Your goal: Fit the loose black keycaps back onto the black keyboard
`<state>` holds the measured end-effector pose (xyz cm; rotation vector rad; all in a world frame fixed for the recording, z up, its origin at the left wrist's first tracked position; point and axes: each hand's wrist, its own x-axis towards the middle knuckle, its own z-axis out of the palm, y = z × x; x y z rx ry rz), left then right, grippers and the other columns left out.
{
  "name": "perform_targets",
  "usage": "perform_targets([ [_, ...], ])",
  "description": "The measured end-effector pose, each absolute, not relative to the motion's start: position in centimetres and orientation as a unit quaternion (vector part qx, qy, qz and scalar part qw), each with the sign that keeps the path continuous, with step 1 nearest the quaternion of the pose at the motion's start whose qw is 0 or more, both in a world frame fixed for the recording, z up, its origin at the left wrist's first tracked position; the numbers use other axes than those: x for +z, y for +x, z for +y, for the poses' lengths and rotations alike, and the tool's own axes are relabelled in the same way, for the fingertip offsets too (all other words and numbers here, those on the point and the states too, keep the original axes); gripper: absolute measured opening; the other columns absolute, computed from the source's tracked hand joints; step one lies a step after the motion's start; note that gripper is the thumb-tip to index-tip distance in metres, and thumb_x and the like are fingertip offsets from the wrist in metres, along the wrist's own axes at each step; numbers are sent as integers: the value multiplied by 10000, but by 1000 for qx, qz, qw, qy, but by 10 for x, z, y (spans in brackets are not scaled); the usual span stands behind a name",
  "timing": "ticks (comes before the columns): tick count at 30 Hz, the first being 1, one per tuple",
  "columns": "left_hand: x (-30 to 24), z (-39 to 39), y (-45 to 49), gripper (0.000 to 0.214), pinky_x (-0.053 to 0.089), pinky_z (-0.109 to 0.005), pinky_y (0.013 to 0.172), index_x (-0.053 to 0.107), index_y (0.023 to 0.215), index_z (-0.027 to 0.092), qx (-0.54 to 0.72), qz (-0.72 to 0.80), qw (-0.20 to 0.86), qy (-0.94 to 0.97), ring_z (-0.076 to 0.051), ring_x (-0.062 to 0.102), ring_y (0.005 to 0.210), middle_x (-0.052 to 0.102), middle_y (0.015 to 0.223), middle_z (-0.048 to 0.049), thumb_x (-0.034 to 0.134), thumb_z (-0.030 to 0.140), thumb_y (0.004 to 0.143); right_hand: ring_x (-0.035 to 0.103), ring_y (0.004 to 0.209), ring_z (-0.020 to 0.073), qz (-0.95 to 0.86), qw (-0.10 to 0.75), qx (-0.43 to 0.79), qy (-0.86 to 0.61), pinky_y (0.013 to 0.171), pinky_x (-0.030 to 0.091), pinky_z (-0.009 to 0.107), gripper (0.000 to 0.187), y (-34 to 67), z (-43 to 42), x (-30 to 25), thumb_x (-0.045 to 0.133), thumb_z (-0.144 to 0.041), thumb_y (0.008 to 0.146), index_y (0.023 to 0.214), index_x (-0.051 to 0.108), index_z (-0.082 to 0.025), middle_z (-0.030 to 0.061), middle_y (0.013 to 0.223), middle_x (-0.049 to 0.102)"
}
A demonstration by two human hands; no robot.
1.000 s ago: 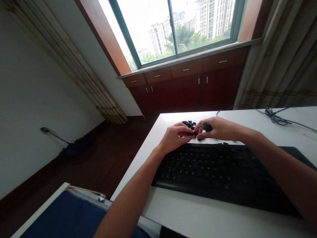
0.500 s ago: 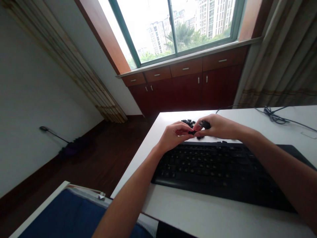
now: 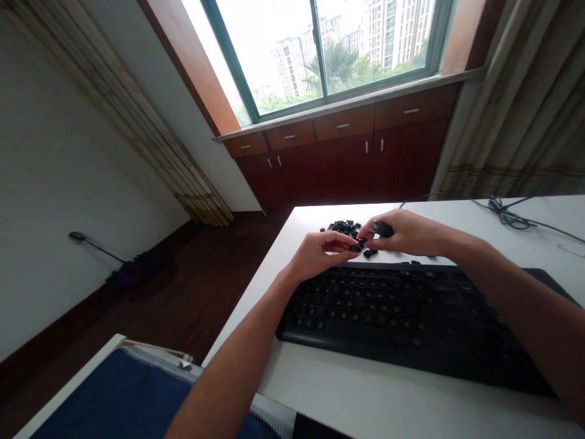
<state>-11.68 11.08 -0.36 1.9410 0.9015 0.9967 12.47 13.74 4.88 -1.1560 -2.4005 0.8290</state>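
Observation:
A black keyboard (image 3: 411,323) lies on the white table (image 3: 393,408). Behind its far left corner sits a small heap of loose black keycaps (image 3: 343,227). My left hand (image 3: 320,255) hovers over the keyboard's back edge, its thumb and fingers pinched on a small black keycap (image 3: 354,247). My right hand (image 3: 404,235) meets it from the right, fingers curled around a dark rounded object (image 3: 382,229) that I cannot make out, fingertips touching the same keycap. Another loose keycap (image 3: 369,252) lies just below the hands.
Dark cables (image 3: 507,216) trail across the table's far right. A blue zipped bag (image 3: 132,396) lies at the lower left. Red-brown cabinets (image 3: 347,152) stand under the window, a curtain (image 3: 525,103) hangs at right, and a dark umbrella (image 3: 123,274) lies on the wooden floor.
Both hands have stayed together by the keycap heap, shifting slightly; the view has drifted a little, showing more of the heap.

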Motion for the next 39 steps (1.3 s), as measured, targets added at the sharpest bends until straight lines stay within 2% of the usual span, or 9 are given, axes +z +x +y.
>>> perform_targets([
  [7, -1, 110, -115, 278, 617, -347, 902, 748, 1103, 142, 379, 311, 358, 795, -184, 726, 943, 731, 1125, -120, 730, 237, 842, 592, 631, 142, -849, 164, 295, -405, 580, 451, 267, 246, 126, 136, 50, 692, -357, 798, 995, 757, -225, 4, 806, 740],
  [14, 0, 108, -116, 308, 616, -327, 877, 728, 1140, 122, 370, 325, 347, 798, -164, 723, 881, 752, 1007, -103, 720, 223, 849, 570, 562, 132, -847, 145, 303, -413, 523, 435, 264, 227, 128, 134, 56, 690, -351, 800, 988, 753, -239, -4, 752, 726],
  [21, -2, 109, -115, 286, 617, -300, 839, 736, 1108, 118, 384, 302, 343, 802, -158, 709, 892, 713, 1072, -116, 716, 198, 834, 598, 578, 157, -843, 135, 304, -422, 541, 449, 288, 226, 133, 140, 53, 698, -385, 802, 974, 750, -248, 4, 729, 726],
  [27, 0, 108, -114, 281, 615, -300, 852, 736, 1133, 140, 351, 320, 334, 814, -153, 705, 892, 721, 1059, -100, 679, 205, 866, 635, 697, 174, -838, 188, 270, -435, 575, 446, 279, 245, 142, 134, 66, 740, -379, 776, 975, 758, -238, 26, 845, 748],
  [31, 2, 107, -113, 287, 614, -300, 862, 730, 1151, 152, 317, 338, 320, 827, -146, 717, 863, 754, 986, -71, 669, 229, 881, 572, 640, 138, -822, 241, 258, -448, 558, 418, 261, 313, 173, 114, 72, 730, -454, 803, 1014, 719, -222, 10, 784, 691],
  [36, 12, 102, -105, 265, 603, -268, 847, 736, 1143, 183, 284, 338, 264, 858, -137, 727, 870, 772, 992, -46, 660, 263, 902, 415, 515, 104, -758, 279, 281, -518, 457, 306, 252, 445, 243, 92, 57, 690, -577, 832, 1082, 701, -209, -36, 609, 513],
  [39, 24, 94, -84, 261, 592, -263, 830, 726, 1166, 209, 264, 327, 226, 879, -142, 729, 896, 775, 1031, -38, 627, 292, 940, 430, 513, 101, -728, 291, 273, -558, 439, 303, 246, 460, 278, 84, 44, 707, -570, 823, 1088, 710, -195, -10, 654, 555],
])
